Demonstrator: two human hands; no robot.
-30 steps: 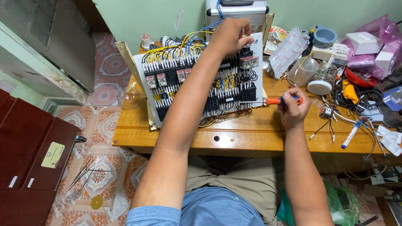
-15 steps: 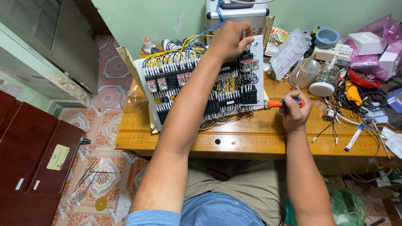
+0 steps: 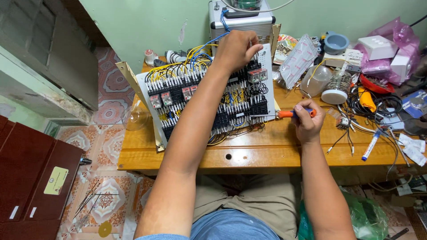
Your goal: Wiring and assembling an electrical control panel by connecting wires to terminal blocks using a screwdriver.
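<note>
A white wiring panel (image 3: 155,95) full of black relays, terminal blocks and yellow, blue and black wires leans on the wooden table (image 3: 249,153). My left hand (image 3: 237,49) reaches over it and grips the panel's top edge near the blue wires. My right hand (image 3: 307,122) is closed on an orange-handled screwdriver (image 3: 284,114). The screwdriver's shaft points left, and its tip sits at the terminal blocks on the panel's right side.
A silver ribbed case (image 3: 242,20) stands behind the panel. Right of it lie a clear plastic jar (image 3: 315,80), a solder spool (image 3: 338,86), loose cables (image 3: 378,106), pink bags (image 3: 391,49), white boxes and a pen (image 3: 370,146). A dark red cabinet (image 3: 31,178) stands at the left.
The view has shifted slightly. Both hands keep their places: the left on the panel's top edge, the right with the screwdriver at the terminals.
</note>
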